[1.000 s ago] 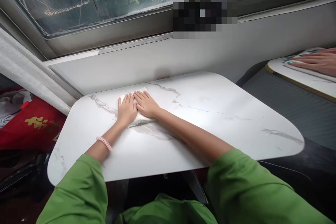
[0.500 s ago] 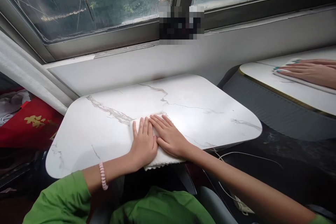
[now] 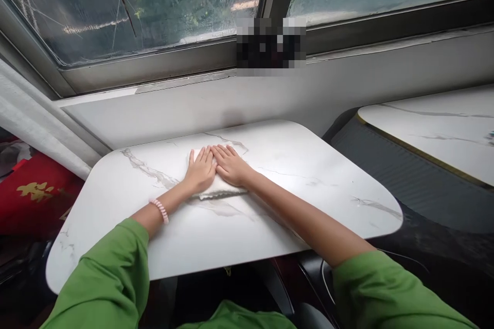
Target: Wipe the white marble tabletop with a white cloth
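A folded white cloth (image 3: 222,188) lies flat on the white marble-patterned table (image 3: 185,247), toward its far side. My left hand (image 3: 201,169) rests flat on the cloth's left part with the fingers spread and pointing away from me. Beside it, my right hand (image 3: 231,165) presses down on the cloth, fingers stretched out and angled to the left. The two hands touch near the thumbs and index fingers. Much of the cloth is hidden beneath them.
Behind the table run a white wall ledge and a framed window (image 3: 162,5). A second marble-patterned table (image 3: 436,128) stands at the right, over a grey ribbed panel. On the left are a white curtain (image 3: 34,108) and a red bag (image 3: 42,190) with gold characters.
Both hands and the cloth have slid away from me, from the near edge toward the far side. A co-worker's hands and cloth have left view on the right-hand table.
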The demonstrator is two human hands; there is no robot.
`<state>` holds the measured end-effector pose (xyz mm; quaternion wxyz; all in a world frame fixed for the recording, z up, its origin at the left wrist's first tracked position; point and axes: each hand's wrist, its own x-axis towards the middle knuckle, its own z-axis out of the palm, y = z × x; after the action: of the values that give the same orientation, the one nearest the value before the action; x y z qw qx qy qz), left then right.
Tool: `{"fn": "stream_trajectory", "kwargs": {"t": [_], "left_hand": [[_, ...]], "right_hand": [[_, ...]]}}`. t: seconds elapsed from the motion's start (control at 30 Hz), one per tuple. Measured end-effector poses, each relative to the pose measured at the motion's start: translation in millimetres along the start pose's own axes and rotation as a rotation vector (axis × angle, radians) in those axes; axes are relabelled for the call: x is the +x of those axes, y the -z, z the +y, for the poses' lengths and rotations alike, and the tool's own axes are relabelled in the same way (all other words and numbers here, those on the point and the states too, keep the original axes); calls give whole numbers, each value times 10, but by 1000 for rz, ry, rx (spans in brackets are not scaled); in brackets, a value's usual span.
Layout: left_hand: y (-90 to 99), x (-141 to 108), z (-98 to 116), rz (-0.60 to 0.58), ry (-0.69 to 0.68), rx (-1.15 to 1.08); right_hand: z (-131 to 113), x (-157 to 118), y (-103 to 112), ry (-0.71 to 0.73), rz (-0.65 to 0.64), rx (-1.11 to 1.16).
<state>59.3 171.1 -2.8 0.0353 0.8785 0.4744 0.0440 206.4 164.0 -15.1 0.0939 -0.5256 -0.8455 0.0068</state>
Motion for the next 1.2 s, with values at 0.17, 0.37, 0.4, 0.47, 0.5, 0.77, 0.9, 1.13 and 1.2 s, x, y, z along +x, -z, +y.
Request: {"fn": "stream_trajectory", "kwargs": {"t": [0.17, 0.37, 0.4, 0.47, 0.5, 0.77, 0.9, 1.13, 1.2], "left_hand": [[-26, 576, -331, 41, 11, 4], [-59, 989, -499, 84, 7, 38], [-62, 1012, -502, 84, 11, 41], [-65, 1022, -495, 88, 15, 46], [-66, 1013, -485, 90, 17, 48], [-86, 664, -197, 97, 61, 55], [-133, 326, 124, 96, 54, 51], [-113, -365, 854, 39, -105, 78], [-98, -557, 1052, 19, -134, 77]], "right_hand": [[291, 575, -110, -71, 45, 9], [530, 909, -173, -87, 100, 34], [547, 922, -175, -88, 108, 41], [559, 918, -175, -90, 126, 54], [558, 904, -173, -91, 134, 59], [484, 533, -138, -24, 93, 64], [402, 84, -114, 21, 114, 61], [187, -1023, 67, 70, 142, 20], [115, -1319, 111, 94, 162, 10]]}}
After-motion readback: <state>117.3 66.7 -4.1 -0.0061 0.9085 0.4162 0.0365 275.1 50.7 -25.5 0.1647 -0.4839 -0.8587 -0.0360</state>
